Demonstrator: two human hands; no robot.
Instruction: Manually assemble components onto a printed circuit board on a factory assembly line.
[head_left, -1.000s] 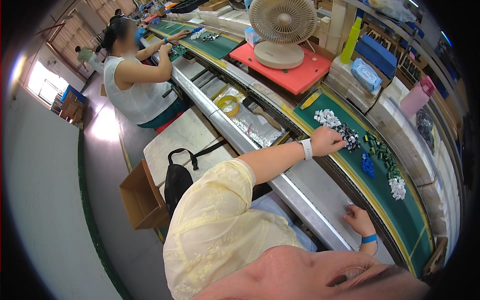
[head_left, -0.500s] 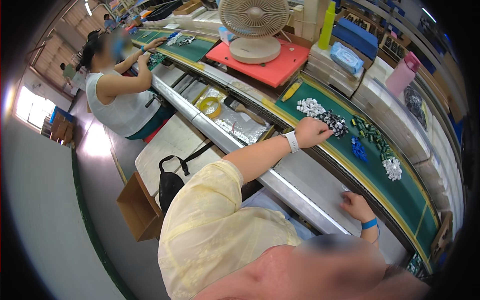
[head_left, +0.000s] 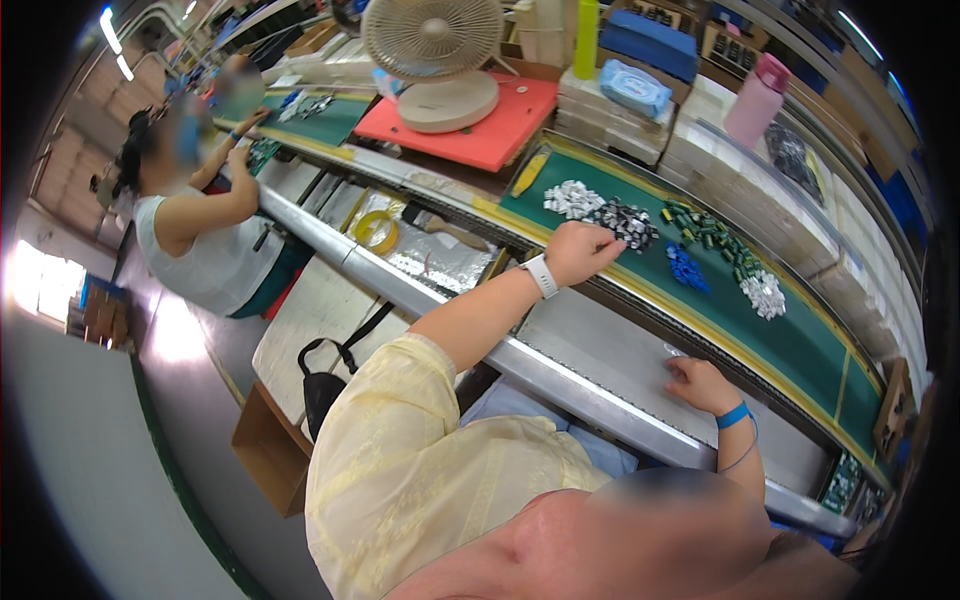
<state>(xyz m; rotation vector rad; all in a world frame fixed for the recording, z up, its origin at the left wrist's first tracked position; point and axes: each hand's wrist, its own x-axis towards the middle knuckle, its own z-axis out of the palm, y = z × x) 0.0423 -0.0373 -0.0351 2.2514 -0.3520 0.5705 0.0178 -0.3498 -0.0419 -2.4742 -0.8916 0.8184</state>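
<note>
My left hand (head_left: 582, 253), fingers bunched, is at small black-and-white parts (head_left: 630, 224) heaped on the green belt (head_left: 805, 335), likely for easy reach; my right hand (head_left: 705, 385) curls over grey sheet metal (head_left: 590, 328). I can't tell if either holds anything.

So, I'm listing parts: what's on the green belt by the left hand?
White pile, black-and-white pile, blue pile, green parts, another white pile and yellow object. The belt beneath them and behind the left hand is hidden.

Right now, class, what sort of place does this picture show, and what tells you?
Probably a factory assembly line: a long green belt bears piles of small parts, and a co-worker is farther along the line.
</note>
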